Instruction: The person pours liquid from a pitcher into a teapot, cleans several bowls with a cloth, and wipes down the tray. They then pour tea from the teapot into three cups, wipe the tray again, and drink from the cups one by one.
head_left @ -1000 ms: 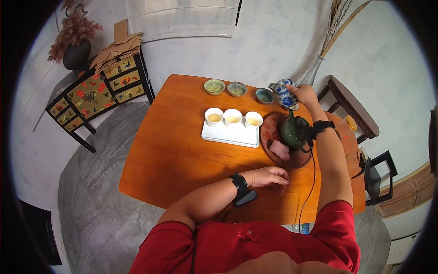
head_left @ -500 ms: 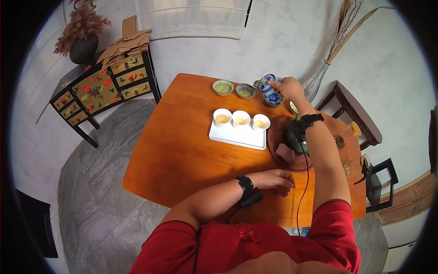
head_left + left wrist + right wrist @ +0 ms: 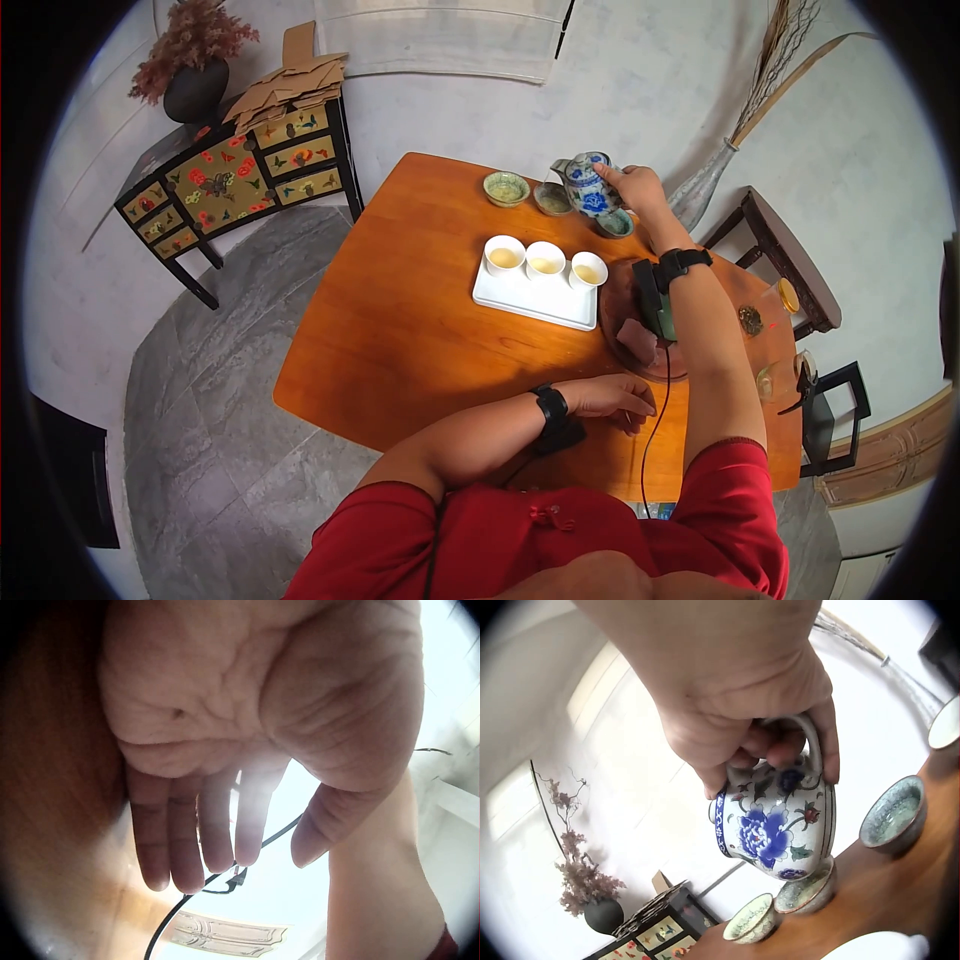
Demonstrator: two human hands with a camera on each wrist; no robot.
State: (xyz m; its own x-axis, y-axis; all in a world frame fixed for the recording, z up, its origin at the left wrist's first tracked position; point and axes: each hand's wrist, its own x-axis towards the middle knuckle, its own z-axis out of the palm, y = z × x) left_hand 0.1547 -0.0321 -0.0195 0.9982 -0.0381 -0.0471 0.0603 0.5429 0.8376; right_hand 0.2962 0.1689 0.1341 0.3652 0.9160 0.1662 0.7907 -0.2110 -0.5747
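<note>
My right hand (image 3: 640, 190) grips a blue-and-white floral teapot (image 3: 593, 200) by its looped handle. In the right wrist view the pot (image 3: 772, 832) is tilted, raised over the row of small glazed bowls. Its spout points left in the head view, near the grey bowl (image 3: 551, 199). A yellow-green bowl (image 3: 507, 188) stands to the left and a teal bowl (image 3: 615, 225) to the right, partly behind the pot. By the near side of the table my left hand (image 3: 610, 398) lies with relaxed fingers, its palm (image 3: 225, 690) holding nothing.
Several white cups (image 3: 545, 262) of pale yellow liquid stand on a white tray (image 3: 535, 308). My right arm partly covers a brown round tray (image 3: 622, 278) bearing a green teapot and a pink cloth (image 3: 637, 341). A black cable (image 3: 646, 440) crosses the table beside the left hand.
My right hand has carried the floral teapot leftward from beyond the teal bowl to over the bowls, tipping its spout toward the grey one. The left hand stays at the table's near side.
</note>
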